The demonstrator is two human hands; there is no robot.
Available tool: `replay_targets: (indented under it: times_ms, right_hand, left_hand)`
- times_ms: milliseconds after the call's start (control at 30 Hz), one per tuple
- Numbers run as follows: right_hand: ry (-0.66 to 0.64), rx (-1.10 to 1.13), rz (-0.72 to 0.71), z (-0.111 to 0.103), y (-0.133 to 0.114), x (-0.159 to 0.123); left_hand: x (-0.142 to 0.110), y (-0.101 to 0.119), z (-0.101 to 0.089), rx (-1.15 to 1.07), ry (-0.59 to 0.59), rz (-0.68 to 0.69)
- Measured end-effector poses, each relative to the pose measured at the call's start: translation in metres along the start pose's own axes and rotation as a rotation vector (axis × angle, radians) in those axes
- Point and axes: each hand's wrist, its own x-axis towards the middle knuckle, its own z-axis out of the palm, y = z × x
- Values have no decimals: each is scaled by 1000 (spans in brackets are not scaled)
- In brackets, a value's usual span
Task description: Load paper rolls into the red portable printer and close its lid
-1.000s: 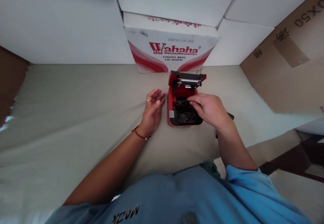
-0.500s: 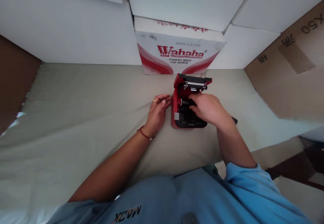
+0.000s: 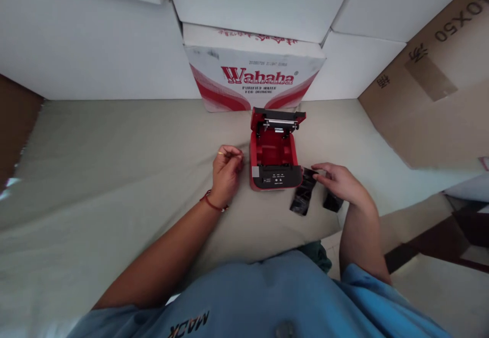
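Note:
A small red-and-black label printer (image 3: 275, 150) stands with its lid raised, and its red inner bay shows bare. Just right of it, my right hand (image 3: 339, 180) pinches the top end of a shiny black roll of labels (image 3: 303, 195), whose strip hangs down beside the printer's front corner. Under the right wrist lies a dark block-like thing (image 3: 332, 201), partly hidden by the hand. My left hand (image 3: 226, 171) rests on the cloth left of the printer, thumb and fingers closed together with nothing visible in them.
A Wahaha water carton (image 3: 255, 76) stands directly behind the printer, against white boxes (image 3: 95, 48). A large brown carton (image 3: 431, 109) is at the right. Pale cloth (image 3: 126, 175) covers the work surface, whose edge drops off at the lower right.
My right hand has come out of the printer bay and moved right, bringing the black label roll with it. The bay held that roll before. My left hand has curled closed a little.

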Motion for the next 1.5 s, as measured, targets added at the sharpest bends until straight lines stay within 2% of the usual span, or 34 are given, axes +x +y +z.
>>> replay_targets:
  times_ms: [100,167,333,433,500,567,633,700,800,900,1000,1100,1167,1333,1500]
  right_hand:
    - [272,-89,106,8,21,-2]
    - [338,-133,170,6,36,-7]
    - [286,-181,239,3,58,-16]
    - [255,-200,260,2,58,-19]
    - [209,-200,258,-8,52,-29]
    - [98,-145,186,-28,42,-49]
    - [-60,-32,25,-56,27,-72]
    - [-143,29,-152,-84,6,-89]
    - [-217,76,-391,-105,-33,-86]
    - [-208,94,-435,-87,-74,-48]
    - [-47,111,-415,-43,-110,-3]
    - [73,-113,-337,-4,-137,31]
    - [72,-301,-280,11,-149,45]
    - [-28,-498,-231,25,-163,68]
    - [-2,-444,-257,27,-159,74]
  left_hand:
    - [-3,3,1,61,92,47]
    - [-5,4,1,116,55,36]
    - [-7,3,1,108,-34,-49]
    - [-7,1,2,114,-44,-31]
    - [-7,1,2,150,-49,-10]
    - [-8,1,3,185,-53,3]
    - [-9,1,3,204,-54,10]
    - [-8,1,3,213,-52,14]
    - [-7,1,3,216,-49,16]
    - [-7,0,2,219,-51,17]
    - [-8,1,0,230,-53,14]
    - [-8,1,-1,237,-53,6]
    - [-8,0,-1,236,-57,-2]
    - [-6,-1,0,244,-54,-15]
    - [-6,1,1,265,-52,-14]
